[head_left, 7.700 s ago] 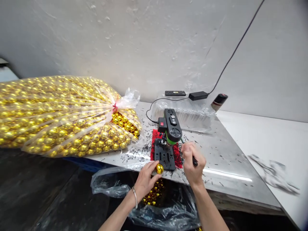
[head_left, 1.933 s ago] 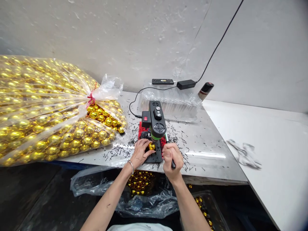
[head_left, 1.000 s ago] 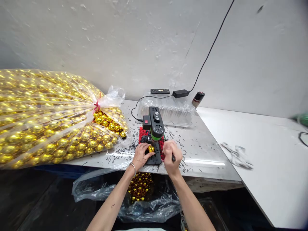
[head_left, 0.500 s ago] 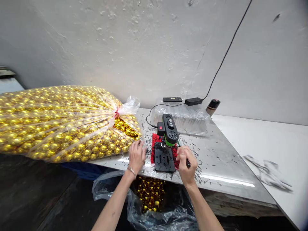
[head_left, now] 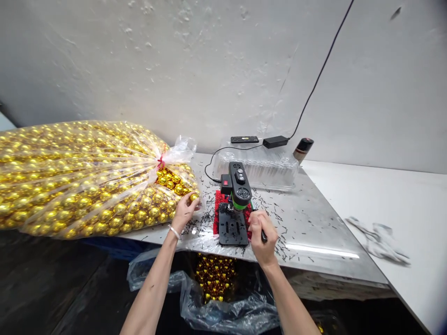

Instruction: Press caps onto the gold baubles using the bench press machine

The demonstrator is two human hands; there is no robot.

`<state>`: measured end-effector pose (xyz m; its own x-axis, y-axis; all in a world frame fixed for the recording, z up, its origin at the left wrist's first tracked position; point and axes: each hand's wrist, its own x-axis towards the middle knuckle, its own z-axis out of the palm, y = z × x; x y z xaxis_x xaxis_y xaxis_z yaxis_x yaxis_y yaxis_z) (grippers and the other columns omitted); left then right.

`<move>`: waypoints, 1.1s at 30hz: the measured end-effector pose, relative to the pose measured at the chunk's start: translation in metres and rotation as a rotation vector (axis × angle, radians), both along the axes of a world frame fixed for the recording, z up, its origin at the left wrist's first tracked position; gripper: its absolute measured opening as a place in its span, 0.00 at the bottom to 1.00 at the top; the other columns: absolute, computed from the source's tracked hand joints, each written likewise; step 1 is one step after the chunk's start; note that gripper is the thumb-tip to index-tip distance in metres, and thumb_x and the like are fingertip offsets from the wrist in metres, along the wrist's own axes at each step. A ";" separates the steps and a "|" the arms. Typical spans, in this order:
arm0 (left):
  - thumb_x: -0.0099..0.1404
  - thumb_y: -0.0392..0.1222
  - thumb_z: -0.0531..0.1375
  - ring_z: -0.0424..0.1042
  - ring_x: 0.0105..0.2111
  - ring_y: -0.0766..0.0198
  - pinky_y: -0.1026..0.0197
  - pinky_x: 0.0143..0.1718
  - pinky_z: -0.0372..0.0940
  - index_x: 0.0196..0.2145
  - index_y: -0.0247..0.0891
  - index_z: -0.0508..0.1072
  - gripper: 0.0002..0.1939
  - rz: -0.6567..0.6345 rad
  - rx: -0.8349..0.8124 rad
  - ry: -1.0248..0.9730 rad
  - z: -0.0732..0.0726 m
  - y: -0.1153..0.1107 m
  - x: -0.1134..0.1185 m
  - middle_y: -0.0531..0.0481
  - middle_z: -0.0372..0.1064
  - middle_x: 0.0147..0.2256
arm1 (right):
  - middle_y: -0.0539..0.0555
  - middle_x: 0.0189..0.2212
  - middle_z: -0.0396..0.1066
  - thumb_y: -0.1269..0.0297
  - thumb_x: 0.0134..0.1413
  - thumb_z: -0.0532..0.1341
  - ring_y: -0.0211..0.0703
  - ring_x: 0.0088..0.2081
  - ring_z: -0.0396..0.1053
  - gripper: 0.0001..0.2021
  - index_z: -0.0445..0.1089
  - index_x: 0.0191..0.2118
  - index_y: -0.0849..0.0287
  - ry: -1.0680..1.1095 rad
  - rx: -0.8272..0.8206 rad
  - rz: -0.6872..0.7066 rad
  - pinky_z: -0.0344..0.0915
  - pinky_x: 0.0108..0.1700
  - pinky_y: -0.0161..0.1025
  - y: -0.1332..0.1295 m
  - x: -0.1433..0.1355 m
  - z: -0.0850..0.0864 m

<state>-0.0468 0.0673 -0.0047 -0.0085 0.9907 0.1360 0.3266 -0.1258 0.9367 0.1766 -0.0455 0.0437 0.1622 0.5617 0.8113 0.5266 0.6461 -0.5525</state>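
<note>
Between the thumb and fingers of my left hand (head_left: 184,212) is a shiny gold ball (head_left: 193,197), at the torn end of a large clear plastic bag (head_left: 87,181) full of such balls. My right hand (head_left: 264,238) is wrapped round the black lever handle (head_left: 264,237) of a small bench drill press (head_left: 240,188). The press has a black and green head and a slotted black base plate (head_left: 233,228). A red mat (head_left: 216,221) strewn with black shavings lies under it.
Black shavings litter the metal tabletop (head_left: 307,223). Behind the press stand a clear plastic tray (head_left: 258,174), a power adapter (head_left: 275,141) and a spray can (head_left: 303,149). White gloves (head_left: 380,242) lie at right. Below the table edge, an open plastic bag (head_left: 226,316) holds gold balls (head_left: 214,277).
My left hand has moved left and up to the bag's end and now pinches a gold ball. My right hand stays on the lever. The whole view has shifted slightly.
</note>
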 end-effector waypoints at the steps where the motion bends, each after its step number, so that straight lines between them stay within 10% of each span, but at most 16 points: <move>1: 0.64 0.51 0.59 0.74 0.38 0.60 0.57 0.41 0.70 0.52 0.36 0.71 0.22 -0.022 -0.068 -0.257 0.000 -0.009 0.000 0.43 0.72 0.44 | 0.49 0.25 0.62 0.75 0.62 0.51 0.37 0.28 0.62 0.13 0.59 0.26 0.57 0.003 0.006 0.000 0.58 0.29 0.36 0.000 0.000 -0.001; 6: 0.55 0.47 0.69 0.74 0.33 0.66 0.64 0.36 0.70 0.45 0.37 0.76 0.21 -0.111 -0.363 -0.810 -0.014 -0.047 0.025 0.47 0.75 0.37 | 0.50 0.25 0.62 0.73 0.62 0.51 0.38 0.28 0.62 0.14 0.60 0.25 0.57 0.021 -0.002 0.001 0.59 0.30 0.37 0.001 -0.001 -0.003; 13: 0.48 0.46 0.73 0.75 0.30 0.67 0.66 0.32 0.69 0.41 0.36 0.74 0.23 -0.105 -0.463 -0.703 -0.035 -0.052 0.070 0.49 0.76 0.35 | 0.51 0.25 0.63 0.74 0.62 0.50 0.38 0.29 0.64 0.14 0.60 0.25 0.57 -0.058 -0.012 -0.027 0.60 0.30 0.37 -0.002 0.002 0.000; 23: 0.53 0.44 0.70 0.71 0.27 0.71 0.67 0.29 0.66 0.47 0.38 0.74 0.24 -0.041 -0.474 -0.772 -0.031 -0.049 0.062 0.50 0.76 0.39 | 0.49 0.25 0.62 0.74 0.63 0.51 0.36 0.29 0.62 0.14 0.58 0.25 0.57 -0.015 -0.019 -0.022 0.59 0.31 0.36 -0.001 0.000 0.013; 33: 0.50 0.49 0.71 0.75 0.41 0.59 0.55 0.48 0.67 0.43 0.37 0.71 0.25 -0.065 -0.244 -0.516 -0.045 -0.046 0.091 0.46 0.77 0.39 | 0.46 0.20 0.55 0.70 0.65 0.51 0.33 0.24 0.55 0.17 0.55 0.22 0.56 -0.013 -0.090 -0.067 0.54 0.28 0.36 0.004 -0.001 0.048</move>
<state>0.0444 0.0213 -0.0497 0.0485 0.9936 -0.1024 -0.1818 0.1096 0.9772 0.1758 -0.0416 0.0920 0.1921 0.6207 0.7602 0.5742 0.5571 -0.5999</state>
